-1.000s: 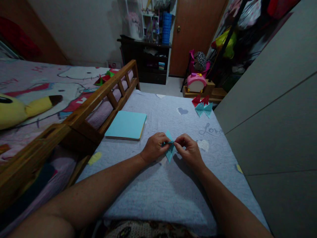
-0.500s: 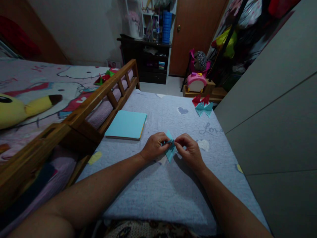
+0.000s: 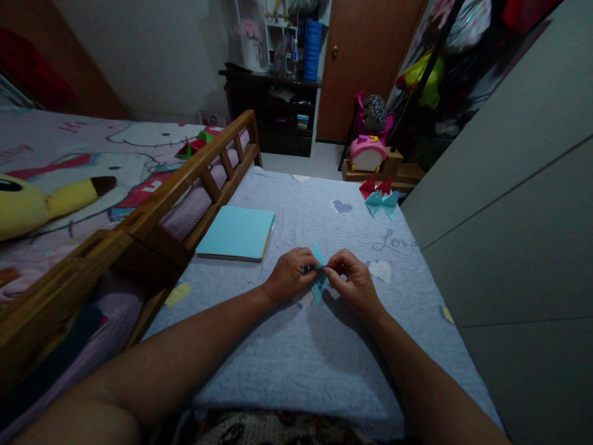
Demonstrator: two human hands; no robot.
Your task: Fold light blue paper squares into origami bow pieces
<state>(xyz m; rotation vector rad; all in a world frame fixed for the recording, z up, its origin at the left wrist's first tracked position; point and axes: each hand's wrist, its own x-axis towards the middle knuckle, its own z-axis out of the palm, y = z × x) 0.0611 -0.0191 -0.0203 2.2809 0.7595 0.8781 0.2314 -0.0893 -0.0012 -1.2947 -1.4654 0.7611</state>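
Note:
A folded piece of light-blue paper (image 3: 317, 292) is held just over the bed, its pointed ends showing above and below my fingers. My left hand (image 3: 291, 272) pinches it from the left between thumb and fingers. From the right, my right hand (image 3: 352, 278) has thumb and index finger closed on the paper's middle. The fingertips of both hands almost meet there and hide the central folds. Left of my hands lies a stack of square light-blue paper (image 3: 237, 232). Folded blue paper shapes (image 3: 382, 204) and red ones (image 3: 374, 186) stand at the far right corner.
The pale blue bedsheet (image 3: 296, 364) lies under my hands. A wooden bed rail (image 3: 185, 188) runs along the left, with a yellow plush toy (image 3: 55, 201) beyond it. A grey cabinet (image 3: 509, 204) borders the right side. A pink toy case (image 3: 367, 154) stands past the bed's far edge.
My right fingertips have shifted slightly left, closer to the left thumb, pinching the paper's middle. The blue paper shows a little less of its right side. Everything else stays put.

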